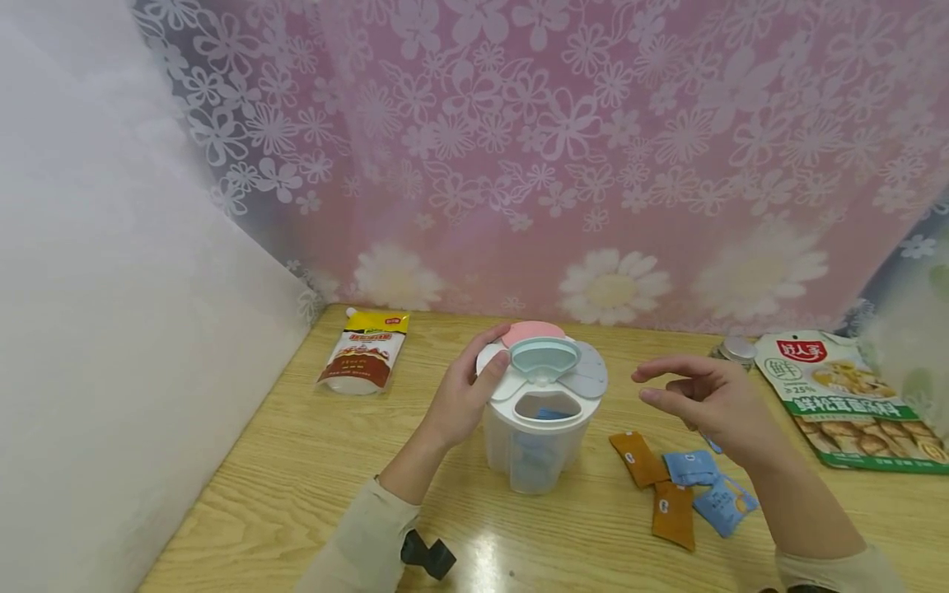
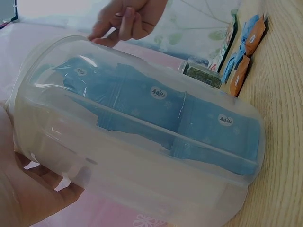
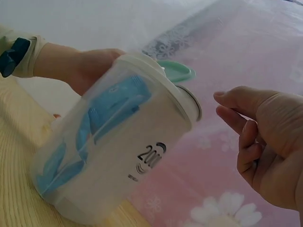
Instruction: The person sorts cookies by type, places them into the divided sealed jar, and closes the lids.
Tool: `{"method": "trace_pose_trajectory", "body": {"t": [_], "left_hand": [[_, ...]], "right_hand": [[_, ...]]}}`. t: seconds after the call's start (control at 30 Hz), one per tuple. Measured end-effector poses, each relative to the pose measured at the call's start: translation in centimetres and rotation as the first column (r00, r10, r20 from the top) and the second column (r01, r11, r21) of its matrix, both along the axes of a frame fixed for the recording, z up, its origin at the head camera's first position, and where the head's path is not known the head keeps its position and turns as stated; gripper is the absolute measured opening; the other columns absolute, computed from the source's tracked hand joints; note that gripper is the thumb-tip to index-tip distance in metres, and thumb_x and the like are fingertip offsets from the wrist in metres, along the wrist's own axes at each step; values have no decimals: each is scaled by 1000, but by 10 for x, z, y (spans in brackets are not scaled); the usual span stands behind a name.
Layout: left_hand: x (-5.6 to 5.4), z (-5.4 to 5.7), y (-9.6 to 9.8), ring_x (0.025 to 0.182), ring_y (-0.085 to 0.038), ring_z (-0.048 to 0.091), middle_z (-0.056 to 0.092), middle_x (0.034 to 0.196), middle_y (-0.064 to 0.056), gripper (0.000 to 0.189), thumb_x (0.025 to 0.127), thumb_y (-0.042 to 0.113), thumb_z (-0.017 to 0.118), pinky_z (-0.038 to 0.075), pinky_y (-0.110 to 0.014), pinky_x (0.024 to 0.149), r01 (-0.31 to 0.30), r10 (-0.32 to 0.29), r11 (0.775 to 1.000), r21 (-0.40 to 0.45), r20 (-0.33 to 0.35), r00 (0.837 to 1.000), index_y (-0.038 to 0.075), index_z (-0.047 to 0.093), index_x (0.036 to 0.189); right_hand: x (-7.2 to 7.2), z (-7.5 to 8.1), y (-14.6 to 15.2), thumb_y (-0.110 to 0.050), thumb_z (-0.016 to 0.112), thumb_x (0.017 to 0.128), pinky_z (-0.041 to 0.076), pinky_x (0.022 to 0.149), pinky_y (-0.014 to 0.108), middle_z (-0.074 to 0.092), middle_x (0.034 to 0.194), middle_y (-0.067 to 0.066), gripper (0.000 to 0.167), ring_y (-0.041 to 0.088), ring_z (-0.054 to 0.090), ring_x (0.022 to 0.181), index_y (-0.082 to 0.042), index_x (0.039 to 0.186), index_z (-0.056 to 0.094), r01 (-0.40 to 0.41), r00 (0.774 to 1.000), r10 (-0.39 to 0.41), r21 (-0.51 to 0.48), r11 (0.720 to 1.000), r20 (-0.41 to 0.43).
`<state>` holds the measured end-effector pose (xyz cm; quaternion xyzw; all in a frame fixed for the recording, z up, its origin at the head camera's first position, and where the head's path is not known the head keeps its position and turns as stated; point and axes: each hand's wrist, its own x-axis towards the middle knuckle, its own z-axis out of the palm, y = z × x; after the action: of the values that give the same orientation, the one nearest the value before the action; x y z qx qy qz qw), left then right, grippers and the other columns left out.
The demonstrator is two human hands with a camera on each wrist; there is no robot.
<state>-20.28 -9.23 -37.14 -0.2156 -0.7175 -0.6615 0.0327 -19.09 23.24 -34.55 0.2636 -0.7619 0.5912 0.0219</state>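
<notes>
A clear plastic storage container [image 1: 535, 461] stands upright on the table, with a round white lid [image 1: 504, 383] divided into sections. Its mint-green flap [image 1: 544, 356] is raised beside an uncovered opening [image 1: 547, 406]. Blue packets [image 2: 147, 101] are stacked inside one compartment. At the lid's left side, my left hand [image 1: 469, 391] grips the container, thumb on top and fingers round the far edge. My right hand [image 1: 712, 403] hovers in the air to the right of the lid, thumb and forefinger apart, the other fingers bent, nothing visible between them.
Orange packets [image 1: 673, 515] and blue packets [image 1: 691, 468] lie right of the container. Behind them are a small silver-lidded jar [image 1: 737, 350] and a large green-and-white food pouch [image 1: 853, 403]. A spouted pouch [image 1: 363, 354] lies at the back left. A flowered curtain [image 1: 474, 165] hangs behind the table.
</notes>
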Motion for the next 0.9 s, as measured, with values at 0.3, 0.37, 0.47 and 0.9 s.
{"method": "trace_pose_trajectory", "body": {"t": [0.3, 0.37, 0.47, 0.9], "left_hand": [[0, 1, 0, 129, -23, 51, 46, 151, -11, 50, 105, 36, 48, 48, -36, 103, 14, -14, 1000, 12, 9, 1000, 16, 43, 150], [0, 0, -1, 130, -23, 50, 46, 151, -11, 50, 105, 36, 48, 47, -36, 104, 11, -11, 1000, 11, 10, 1000, 15, 43, 150], [0, 0, -1, 131, -22, 50, 46, 151, -10, 50, 105, 36, 49, 46, -35, 105, 11, -11, 1000, 12, 10, 1000, 15, 43, 150], [-1, 0, -1, 126, -22, 53, 48, 148, -12, 49, 105, 29, 49, 47, -28, 102, 17, -17, 999, 29, 10, 1000, 14, 42, 151]], "right_hand": [[-14, -21, 41, 8, 61, 93, 35, 43, 38, 72, 112, -7, 28, 23, 38, 49, 4, 121, 65, -54, 996, 47, 90, 994, 76], [-18, -26, 48, 8, 61, 93, 36, 45, 37, 72, 112, -8, 29, 22, 36, 50, 5, 122, 64, -88, 993, 78, 115, 989, 92], [-23, -33, 57, 4, 65, 93, 37, 45, 36, 68, 80, -7, 30, 21, 32, 47, 2, 123, 65, -140, 986, 120, 191, 972, 112], [-49, -79, 100, 17, 60, 89, 38, 46, 38, 63, 81, 17, 45, 20, 29, 48, 8, 133, 56, -533, 834, 488, 145, 834, 257]]}}
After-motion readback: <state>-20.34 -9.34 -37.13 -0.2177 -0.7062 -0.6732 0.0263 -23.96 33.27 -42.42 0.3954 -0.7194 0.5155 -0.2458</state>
